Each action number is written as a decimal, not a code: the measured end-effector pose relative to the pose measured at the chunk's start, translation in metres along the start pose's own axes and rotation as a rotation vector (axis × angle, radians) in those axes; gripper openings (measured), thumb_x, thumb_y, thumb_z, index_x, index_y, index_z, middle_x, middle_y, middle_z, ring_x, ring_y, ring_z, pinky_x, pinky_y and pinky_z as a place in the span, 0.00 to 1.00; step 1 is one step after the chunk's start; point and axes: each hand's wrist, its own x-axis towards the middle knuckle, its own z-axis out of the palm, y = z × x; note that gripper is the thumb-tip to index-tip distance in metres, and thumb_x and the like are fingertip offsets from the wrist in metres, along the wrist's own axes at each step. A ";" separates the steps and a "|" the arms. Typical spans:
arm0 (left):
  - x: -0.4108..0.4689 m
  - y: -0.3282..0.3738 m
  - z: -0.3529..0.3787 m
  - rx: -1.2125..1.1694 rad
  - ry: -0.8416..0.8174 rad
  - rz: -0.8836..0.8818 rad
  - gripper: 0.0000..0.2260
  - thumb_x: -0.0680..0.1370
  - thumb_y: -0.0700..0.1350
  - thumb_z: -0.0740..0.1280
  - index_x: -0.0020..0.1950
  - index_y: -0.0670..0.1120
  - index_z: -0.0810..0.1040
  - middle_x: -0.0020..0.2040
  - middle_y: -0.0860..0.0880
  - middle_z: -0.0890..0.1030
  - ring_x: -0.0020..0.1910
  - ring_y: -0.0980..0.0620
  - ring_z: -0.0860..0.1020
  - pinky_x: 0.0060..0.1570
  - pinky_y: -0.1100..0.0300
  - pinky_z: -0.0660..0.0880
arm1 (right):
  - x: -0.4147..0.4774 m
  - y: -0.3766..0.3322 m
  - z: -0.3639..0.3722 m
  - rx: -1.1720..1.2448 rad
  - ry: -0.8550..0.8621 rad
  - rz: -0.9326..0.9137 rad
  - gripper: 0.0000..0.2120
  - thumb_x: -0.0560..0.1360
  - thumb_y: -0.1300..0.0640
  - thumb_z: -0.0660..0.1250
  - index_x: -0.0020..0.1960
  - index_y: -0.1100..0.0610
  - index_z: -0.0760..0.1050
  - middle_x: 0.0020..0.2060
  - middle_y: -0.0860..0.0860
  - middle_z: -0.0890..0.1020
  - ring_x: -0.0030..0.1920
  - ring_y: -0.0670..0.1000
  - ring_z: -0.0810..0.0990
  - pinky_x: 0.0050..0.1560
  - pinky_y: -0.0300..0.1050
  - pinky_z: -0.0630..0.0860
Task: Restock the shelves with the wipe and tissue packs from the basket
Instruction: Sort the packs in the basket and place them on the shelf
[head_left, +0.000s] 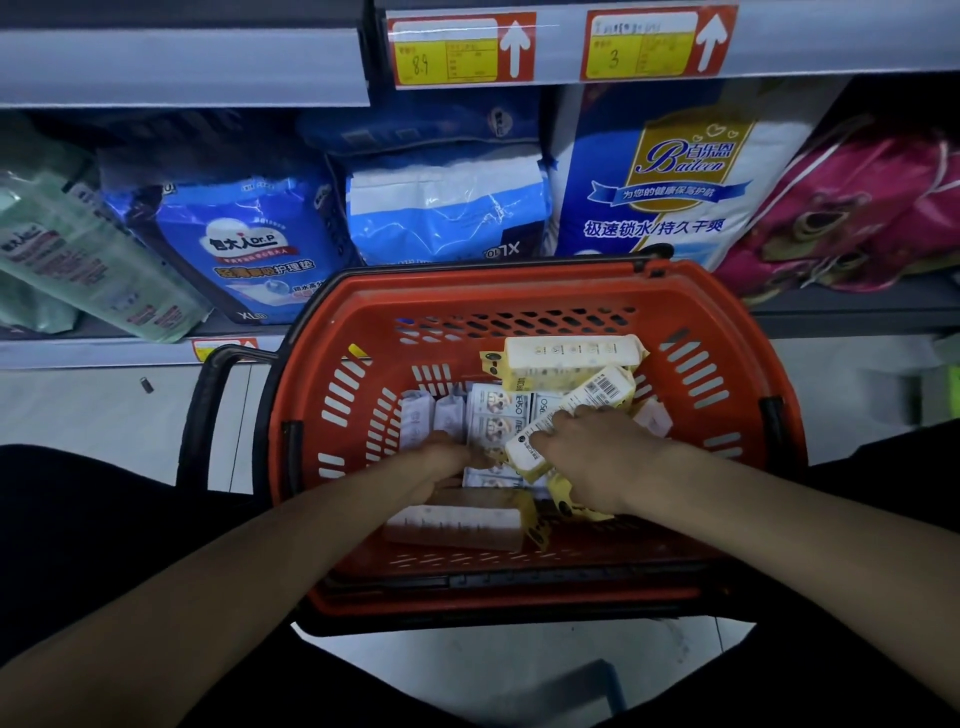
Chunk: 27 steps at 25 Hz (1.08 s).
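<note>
A red basket (332, 395) stands on the floor in front of the low shelf, with several packs inside. My right hand (597, 457) lies over a tilted white-and-yellow tissue pack (587, 402) with a barcode, fingers wrapped on its near end. My left hand (441, 462) reaches down among the white wipe packs (493, 415) printed with a dog picture; its fingertips are hidden between them. A second yellow-edged tissue pack (571, 358) rests at the basket's far side. A long pale pack (457, 525) lies under my left wrist.
The bottom shelf (831, 312) behind the basket holds large blue pad bags (249, 244), a tall blue-white bag (670, 171), a green bag (78, 260) and pink bags (872, 208). Price tags (462, 49) sit on the rail above. The basket's black handle (208, 415) hangs left.
</note>
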 end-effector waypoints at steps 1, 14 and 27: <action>0.001 0.000 0.000 -0.008 0.004 -0.002 0.26 0.74 0.41 0.79 0.70 0.38 0.76 0.67 0.45 0.81 0.65 0.43 0.79 0.63 0.52 0.79 | 0.000 -0.001 -0.001 0.007 -0.001 -0.005 0.27 0.81 0.59 0.68 0.77 0.55 0.64 0.67 0.59 0.73 0.65 0.62 0.74 0.63 0.57 0.75; -0.007 0.005 0.005 0.041 0.050 0.013 0.12 0.77 0.45 0.76 0.60 0.43 0.84 0.42 0.44 0.84 0.38 0.51 0.75 0.35 0.60 0.71 | -0.007 -0.001 -0.006 0.044 -0.010 -0.015 0.23 0.81 0.60 0.66 0.75 0.55 0.67 0.65 0.58 0.75 0.63 0.61 0.76 0.55 0.54 0.72; -0.071 0.039 -0.037 0.320 0.378 0.376 0.11 0.75 0.40 0.78 0.56 0.39 0.85 0.43 0.44 0.86 0.36 0.49 0.82 0.38 0.53 0.80 | -0.007 0.032 0.000 0.162 -0.008 0.041 0.23 0.79 0.57 0.70 0.73 0.54 0.69 0.62 0.55 0.76 0.60 0.58 0.79 0.54 0.54 0.80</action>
